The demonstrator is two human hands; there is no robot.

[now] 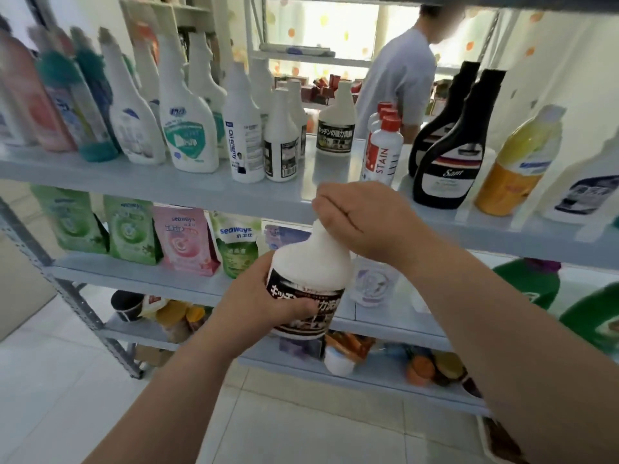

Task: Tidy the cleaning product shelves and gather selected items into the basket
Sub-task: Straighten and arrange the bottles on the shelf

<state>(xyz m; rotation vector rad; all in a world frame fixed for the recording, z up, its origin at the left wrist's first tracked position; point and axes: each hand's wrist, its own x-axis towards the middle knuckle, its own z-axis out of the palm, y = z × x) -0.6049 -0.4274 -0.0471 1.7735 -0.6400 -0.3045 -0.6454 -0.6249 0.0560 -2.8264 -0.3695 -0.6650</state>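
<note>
Right, white bottle (311,262) with the black label is off the shelf, held upright in front of the second shelf level, between both hands; left hand (264,296) wraps the label part of the body, fingers curled round it; right hand (355,219) is closed over the neck and top, so the cap itself is hidden. Step looks like checking or turning the top before the bottle goes to the basket, though I cannot tell which; no basket in view.

To do it well: carry the weight on the body grip, low and firm; twist with the top hand only, bottle upright so nothing leaks; pull back from the top shelf (167,182) edge first, since the red-capped bottles (385,145) stand near that edge just behind the right hand and could tip; look for the basket before letting go with either hand.

Counts:
- white bottles with this same label: two; one held, one twin bottle (335,125) standing on the top shelf
- red-capped bottles: three, in a tight row
- black bottles (445,162): two, one behind the other
- yellow bottle (516,162): one
- pouches (182,242) on the second shelf: four clear, a fifth partly hidden behind the held bottle
- spray-neck bottles at left: too blurred to count
- other person (398,78) behind the shelves: one
</note>
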